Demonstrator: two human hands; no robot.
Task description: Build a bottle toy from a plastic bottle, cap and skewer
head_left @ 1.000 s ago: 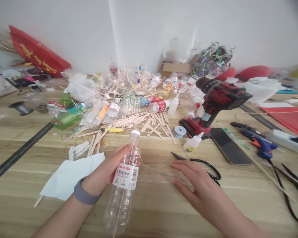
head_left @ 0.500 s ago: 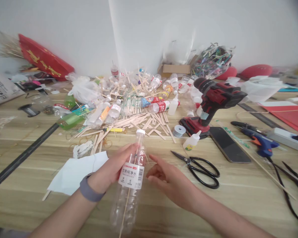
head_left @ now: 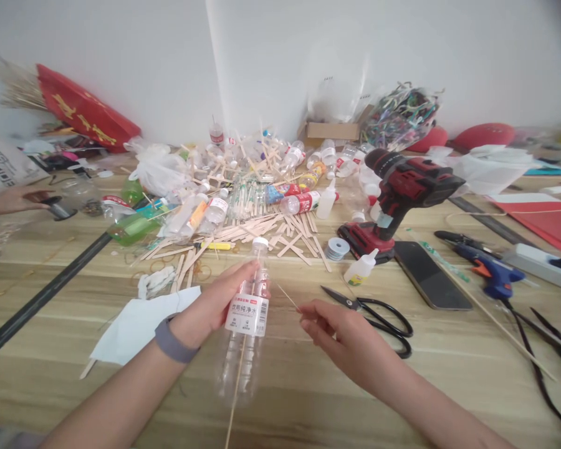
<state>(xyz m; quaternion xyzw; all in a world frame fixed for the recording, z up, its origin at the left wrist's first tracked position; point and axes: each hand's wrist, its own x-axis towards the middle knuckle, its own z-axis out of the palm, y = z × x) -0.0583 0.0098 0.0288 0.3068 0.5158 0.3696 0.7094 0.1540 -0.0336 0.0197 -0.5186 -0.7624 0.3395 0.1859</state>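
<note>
My left hand [head_left: 224,293], with a grey band at its wrist, is closed around a clear plastic water bottle [head_left: 245,315] with a white label and white cap. The bottle leans over the table, cap end away from me. A long thin wooden stick [head_left: 236,399] runs lengthwise along the bottle and sticks out past its base; whether it passes inside cannot be told. To the right of the bottle, my right hand [head_left: 330,327] pinches a short thin stick [head_left: 288,298], its free end pointing toward the bottle. Black-handled scissors [head_left: 388,321] lie just beyond my right hand.
Another person's hand [head_left: 28,201] touches a black spool [head_left: 62,210] at left. Craft sticks [head_left: 243,227] and plastic bottles pile up ahead. A red cordless drill [head_left: 402,187], phone [head_left: 432,274], glue bottle [head_left: 361,268] and glue gun [head_left: 490,268] stand or lie right. White paper [head_left: 135,324] lies left.
My right hand has moved right, away from the bottle, with the short stick in its fingers. The bottle has shifted slightly. Another person's hand has come in at the left.
</note>
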